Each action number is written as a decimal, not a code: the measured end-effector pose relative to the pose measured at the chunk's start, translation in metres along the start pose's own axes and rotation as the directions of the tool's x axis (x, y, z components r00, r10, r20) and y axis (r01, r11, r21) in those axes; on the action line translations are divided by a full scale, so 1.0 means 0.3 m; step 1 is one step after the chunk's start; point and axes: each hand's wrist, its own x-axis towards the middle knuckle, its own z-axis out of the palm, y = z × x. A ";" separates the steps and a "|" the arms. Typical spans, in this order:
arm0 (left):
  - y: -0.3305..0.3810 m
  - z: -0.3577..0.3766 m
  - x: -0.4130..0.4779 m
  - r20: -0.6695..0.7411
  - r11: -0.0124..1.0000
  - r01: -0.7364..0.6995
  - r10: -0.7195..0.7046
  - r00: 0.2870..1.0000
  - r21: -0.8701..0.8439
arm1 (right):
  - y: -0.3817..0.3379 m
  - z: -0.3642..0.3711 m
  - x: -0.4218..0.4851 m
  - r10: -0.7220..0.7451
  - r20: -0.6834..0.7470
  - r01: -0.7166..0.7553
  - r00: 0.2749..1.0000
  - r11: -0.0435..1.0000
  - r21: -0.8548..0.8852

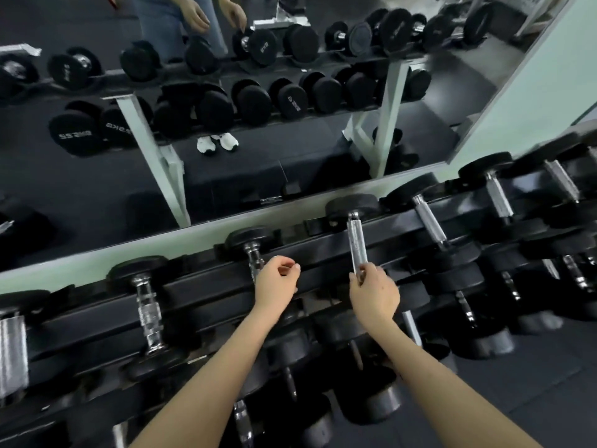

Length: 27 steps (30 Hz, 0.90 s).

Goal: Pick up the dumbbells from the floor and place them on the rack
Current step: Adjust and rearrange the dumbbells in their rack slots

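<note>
The black dumbbell rack (206, 286) runs across the view below a wall mirror, with several dumbbells on its top rail. My right hand (374, 292) holds the near end of the chrome handle of a black dumbbell (353, 205) that lies on the top rail. My left hand (277, 281) hovers with loosely curled fingers just right of the handle of a smaller dumbbell (250, 239) on the same rail, and it holds nothing. That dumbbell's near head is hidden behind my left hand and wrist.
More dumbbells (429, 221) fill the top rail to the right and left (145, 305), and lower tiers hold others (371, 399). The mirror (226, 176) reflects the rack, a person's hands and white shoes. Dark rubber floor (533, 383) lies at the right.
</note>
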 end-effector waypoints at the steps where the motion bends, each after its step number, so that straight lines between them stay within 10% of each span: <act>1: 0.008 0.042 0.019 0.036 1.000 -0.009 0.009 0.999 0.003 | 0.015 0.000 0.031 -0.022 -0.027 0.021 0.999 0.998 -0.055; 8: 0.071 0.304 0.177 0.091 0.994 -0.048 0.039 0.995 0.094 | 0.077 0.036 0.233 0.047 0.403 -0.030 0.914 0.998 -0.048; 27: 0.170 0.576 0.278 -0.142 0.934 0.194 -0.244 0.959 -0.300 | 0.191 0.028 0.324 -0.256 0.534 0.233 0.805 0.966 0.112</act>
